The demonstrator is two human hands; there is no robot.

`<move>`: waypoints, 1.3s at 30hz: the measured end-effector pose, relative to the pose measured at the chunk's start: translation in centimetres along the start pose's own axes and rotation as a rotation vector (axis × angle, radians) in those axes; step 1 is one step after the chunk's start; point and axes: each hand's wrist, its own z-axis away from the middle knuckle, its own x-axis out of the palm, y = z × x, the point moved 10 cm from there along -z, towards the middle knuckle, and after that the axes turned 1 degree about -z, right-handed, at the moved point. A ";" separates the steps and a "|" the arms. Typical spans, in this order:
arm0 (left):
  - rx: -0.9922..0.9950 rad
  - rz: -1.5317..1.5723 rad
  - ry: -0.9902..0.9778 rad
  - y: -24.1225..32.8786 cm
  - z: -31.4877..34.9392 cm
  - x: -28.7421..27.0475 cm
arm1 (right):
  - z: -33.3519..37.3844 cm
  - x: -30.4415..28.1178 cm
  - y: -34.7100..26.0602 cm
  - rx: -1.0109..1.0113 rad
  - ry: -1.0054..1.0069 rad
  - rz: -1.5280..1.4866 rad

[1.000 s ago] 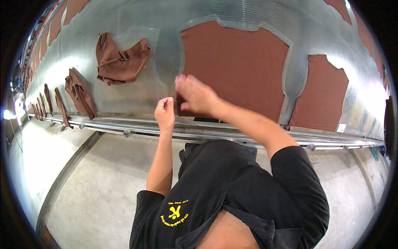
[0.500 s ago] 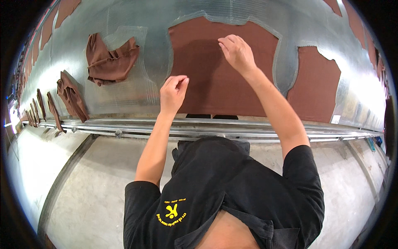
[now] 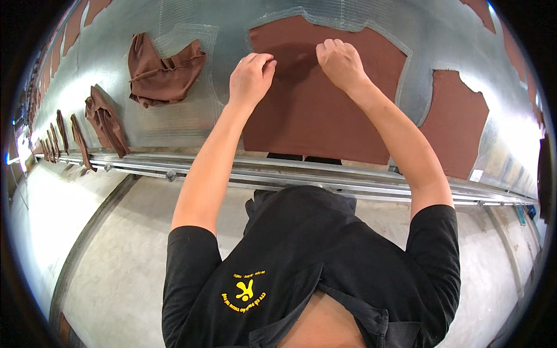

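A large brown cut fabric panel [image 3: 325, 116], with a curved notch along its far edge, lies flat on a shiny grey table [image 3: 174, 130]. Over its left edge is my left hand [image 3: 251, 80], fingers curled and thumb close against them. My right hand [image 3: 341, 64] is over the far middle of the same panel, its fingers bent down in a loose fist. Both sets of fingertips are partly hidden, so whether either pinches the cloth I cannot tell. Dark shadows fall on the panel between the hands.
A crumpled brown fabric piece [image 3: 165, 72] lies to the left, with several folded brown pieces [image 3: 106, 122] beyond it. A second flat brown panel [image 3: 456, 124] is on the right. Pale outlines mark the tabletop. A metal rail [image 3: 220, 170] runs along the near edge.
My left hand has moved away from me, up along the panel's left side. The right hand keeps nearly the same place on the panel, its fingers now more bent. The view has shifted slightly.
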 end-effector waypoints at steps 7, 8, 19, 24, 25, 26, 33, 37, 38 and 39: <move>0.109 -0.147 -0.109 0.4 -2.2 2.5 | 10.4 -3.1 1.8 0.494 -0.008 -0.959; 0.115 -0.186 -0.152 0.4 -2.4 3.0 | 13.0 -3.3 0.7 0.536 -0.037 -0.999; 0.042 -0.361 -0.571 3.7 -2.5 6.3 | 34.5 -4.3 -4.8 1.028 -0.075 -1.241; 0.027 0.039 -0.486 5.3 5.5 3.2 | 46.0 -0.9 -6.4 1.260 -0.284 -1.325; -0.015 0.056 -0.429 4.9 6.5 2.7 | 47.3 -0.1 -7.2 1.270 -0.224 -1.370; -0.003 0.045 -0.395 4.9 7.1 2.7 | 48.9 1.0 -8.0 1.304 -0.180 -1.407; 0.099 -0.117 -0.277 4.7 7.2 4.5 | 58.7 7.6 -11.9 1.302 -0.383 -0.977; 0.189 -0.266 -0.346 5.4 7.0 5.8 | 63.1 8.9 -13.7 1.485 -0.408 -1.166; 0.212 -0.343 -0.377 5.8 7.0 6.3 | 62.6 8.2 -13.2 1.424 -0.424 -1.090; 0.234 -0.422 -0.404 6.2 6.9 6.8 | 61.8 7.2 -12.2 1.361 -0.436 -1.013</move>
